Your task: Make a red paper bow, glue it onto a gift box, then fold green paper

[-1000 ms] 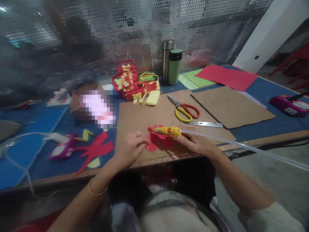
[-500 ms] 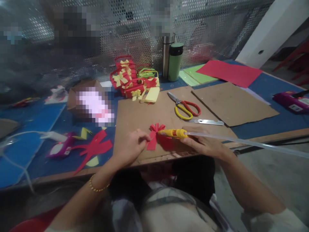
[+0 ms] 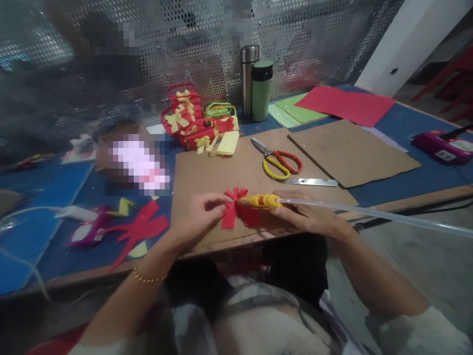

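Note:
A red paper bow (image 3: 229,217), with small loops at its top and two tails, lies on a brown cardboard sheet (image 3: 199,172). My left hand (image 3: 201,214) comes in from the left, thumb and fingertips closed on the bow's left edge. My right hand (image 3: 310,214) is wrapped around a yellow hot glue gun (image 3: 258,200), its body partly hidden by the hand. The gun's tip reaches the middle of the bow. From its back end a long translucent glue stick (image 3: 369,211) runs off to the right.
Scissors (image 3: 277,160) and a metal blade (image 3: 312,182) lie beyond my right hand. Finished-looking red and yellow paper pieces (image 3: 199,128), a green bottle (image 3: 261,93) and a steel flask (image 3: 247,84) stand behind. Red scraps (image 3: 142,227) and a purple power strip (image 3: 86,229) are left.
My left fingers have straightened from a curled pose and now reach the bow's upper left edge. The glue gun stays at the bow's middle. The whole view has shifted slightly.

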`<action>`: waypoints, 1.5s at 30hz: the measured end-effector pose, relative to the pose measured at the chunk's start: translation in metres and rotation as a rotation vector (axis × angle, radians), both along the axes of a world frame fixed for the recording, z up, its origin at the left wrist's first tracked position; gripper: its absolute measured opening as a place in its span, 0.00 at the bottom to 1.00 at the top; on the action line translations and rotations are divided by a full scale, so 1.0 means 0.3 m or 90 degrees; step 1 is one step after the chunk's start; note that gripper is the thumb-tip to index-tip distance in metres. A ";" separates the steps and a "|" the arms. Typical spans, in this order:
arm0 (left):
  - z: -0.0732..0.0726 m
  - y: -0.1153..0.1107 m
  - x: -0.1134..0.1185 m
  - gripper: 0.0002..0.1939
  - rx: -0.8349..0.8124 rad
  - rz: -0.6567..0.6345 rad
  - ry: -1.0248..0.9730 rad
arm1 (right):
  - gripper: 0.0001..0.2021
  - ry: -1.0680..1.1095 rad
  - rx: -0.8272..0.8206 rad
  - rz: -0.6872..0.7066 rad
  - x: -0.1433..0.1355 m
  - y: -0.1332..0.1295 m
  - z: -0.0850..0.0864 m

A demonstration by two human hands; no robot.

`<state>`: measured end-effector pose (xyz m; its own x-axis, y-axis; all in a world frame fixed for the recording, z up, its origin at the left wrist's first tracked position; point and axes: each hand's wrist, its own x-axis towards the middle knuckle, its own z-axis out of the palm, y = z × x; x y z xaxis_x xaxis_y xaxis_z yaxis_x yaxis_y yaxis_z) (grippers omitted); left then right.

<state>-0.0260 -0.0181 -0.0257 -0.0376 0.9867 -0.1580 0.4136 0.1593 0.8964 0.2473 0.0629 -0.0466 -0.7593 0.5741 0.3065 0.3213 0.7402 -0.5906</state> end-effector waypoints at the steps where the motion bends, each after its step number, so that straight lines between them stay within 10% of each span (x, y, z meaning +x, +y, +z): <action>1: 0.005 0.001 0.002 0.15 0.014 -0.016 0.034 | 0.26 -0.002 -0.002 -0.002 0.001 0.000 -0.001; 19: 0.022 -0.005 -0.024 0.16 -0.023 -0.032 0.030 | 0.26 -0.015 -0.044 -0.005 0.000 -0.004 0.003; 27: 0.014 0.051 0.002 0.12 0.147 -0.061 0.083 | 0.22 0.008 -0.056 0.017 -0.001 0.003 -0.008; 34: 0.013 0.084 0.037 0.09 0.050 -0.007 -0.041 | 0.22 0.035 -0.071 0.022 -0.008 -0.006 0.010; 45: 0.005 0.100 0.035 0.06 0.076 -0.023 0.131 | 0.21 0.038 -0.055 0.034 -0.009 -0.004 0.009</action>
